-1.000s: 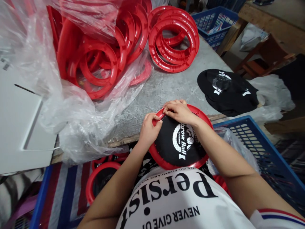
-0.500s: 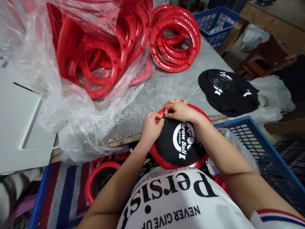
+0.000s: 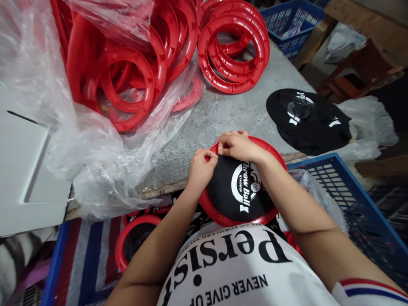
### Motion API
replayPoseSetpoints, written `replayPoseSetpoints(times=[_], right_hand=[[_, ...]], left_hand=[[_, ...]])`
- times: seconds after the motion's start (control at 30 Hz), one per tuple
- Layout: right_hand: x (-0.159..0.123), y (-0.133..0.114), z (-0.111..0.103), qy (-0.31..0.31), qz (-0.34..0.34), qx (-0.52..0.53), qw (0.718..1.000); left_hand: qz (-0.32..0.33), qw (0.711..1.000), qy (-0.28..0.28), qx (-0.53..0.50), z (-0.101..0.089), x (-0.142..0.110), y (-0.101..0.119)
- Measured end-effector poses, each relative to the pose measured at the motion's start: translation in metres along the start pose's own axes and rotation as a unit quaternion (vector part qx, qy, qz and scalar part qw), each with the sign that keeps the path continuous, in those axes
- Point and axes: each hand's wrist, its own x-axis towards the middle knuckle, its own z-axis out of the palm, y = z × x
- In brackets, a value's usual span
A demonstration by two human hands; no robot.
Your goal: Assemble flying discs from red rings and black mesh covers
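A red plastic ring [image 3: 269, 148] with a black printed fabric disc [image 3: 223, 191] across its middle leans between my body and the table edge. White lettering on the fabric reads "Throw Ball". At the ring's far left edge, my left hand [image 3: 201, 168] pinches with thumb and forefinger where fabric meets rim. Right beside it, my right hand [image 3: 237, 145] is curled over the far rim, fingertips pressed at the same seam. What lies between the fingertips is too small to see fully.
Red rings [image 3: 234, 46] stack on the grey table [image 3: 181, 148], with more in a plastic bag [image 3: 105, 161] at left. Black fabric discs [image 3: 309, 121] lie at right. A blue crate [image 3: 360, 204] stands at my right. A finished-looking red-rimmed disc [image 3: 121, 246] rests at lower left.
Both hands stay at the same stretch of rim. My left thumb and forefinger have shifted slightly at the fabric edge. The camera view has tilted a little.
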Motion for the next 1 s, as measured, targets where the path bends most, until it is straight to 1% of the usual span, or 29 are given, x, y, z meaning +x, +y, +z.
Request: replayPoseSetpoints(times=[0.13, 0.23, 0.53, 0.8, 1.0], right_hand=[[-0.0026, 0.003, 0.0021, 0.012, -0.01, 0.025, 1.0], [-0.0028, 0.0031, 0.0026, 0.016, -0.007, 0.022, 1.0], [-0.0029, 0.001, 0.0036, 0.018, 0.001, 0.006, 1.0], [-0.0027, -0.0007, 0.0057, 0.02, 0.012, -0.005, 1.0], [-0.0035, -0.0011, 0.0061, 0.023, 0.015, -0.006, 1.0]], left_hand=[[0.011, 1.0, 0.015, 0.012, 0.0028, -0.0028, -0.0019], [0.016, 1.0, 0.02, 0.013, 0.0046, -0.0039, -0.0048], [0.044, 0.999, 0.008, 0.02, 0.0032, -0.0071, -0.0048], [0.009, 0.998, 0.01, 0.058, 0.0033, -0.0059, 0.0013], [0.014, 0.998, 0.021, 0.06, 0.0044, -0.006, 0.0007]])
